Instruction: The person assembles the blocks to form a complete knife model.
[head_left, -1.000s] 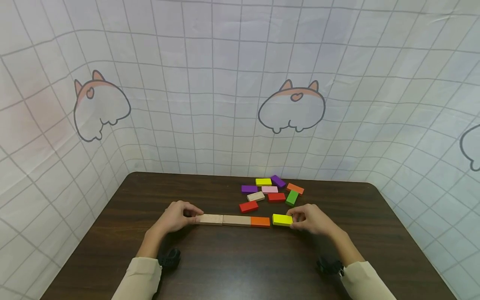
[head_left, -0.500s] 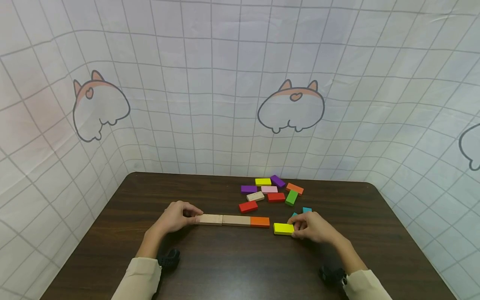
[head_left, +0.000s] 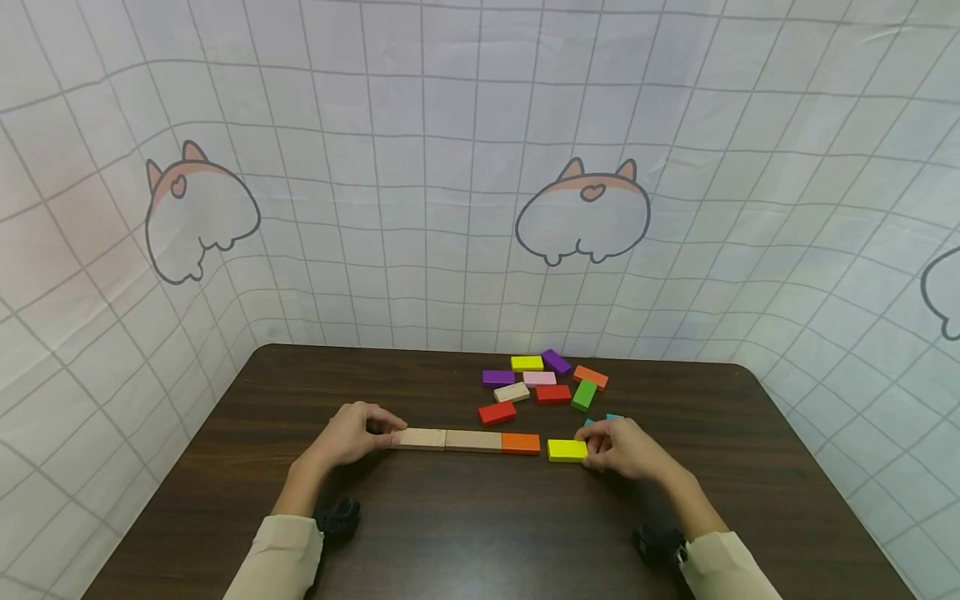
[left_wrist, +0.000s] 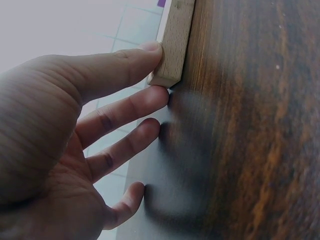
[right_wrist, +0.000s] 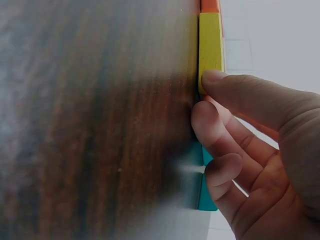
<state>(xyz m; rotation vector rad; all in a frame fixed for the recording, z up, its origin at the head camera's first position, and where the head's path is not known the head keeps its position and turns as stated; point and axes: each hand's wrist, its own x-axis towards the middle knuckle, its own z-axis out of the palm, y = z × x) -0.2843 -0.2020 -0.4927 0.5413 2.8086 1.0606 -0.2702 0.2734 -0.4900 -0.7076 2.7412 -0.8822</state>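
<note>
Yellow block [head_left: 566, 451] pinched by its right end in my right hand [head_left: 628, 450], a small gap right of an orange block [head_left: 521, 444]. Left of that, two plain wooden blocks [head_left: 474, 442] continue the row; my left hand [head_left: 351, 433] pinches the leftmost. Loose coloured blocks [head_left: 552, 394] lie farther back.

At lower left, a person's left hand [head_left: 352, 435] holds the end of a wooden block [head_left: 422, 439] lined up with a second plain block [head_left: 473, 442] and an orange block [head_left: 521, 444]; at lower right, the right hand [head_left: 628, 448] pinches a yellow block [head_left: 567, 451]. Colored blocks [head_left: 552, 394] dot the dark table [head_left: 480, 525] below center.
</note>
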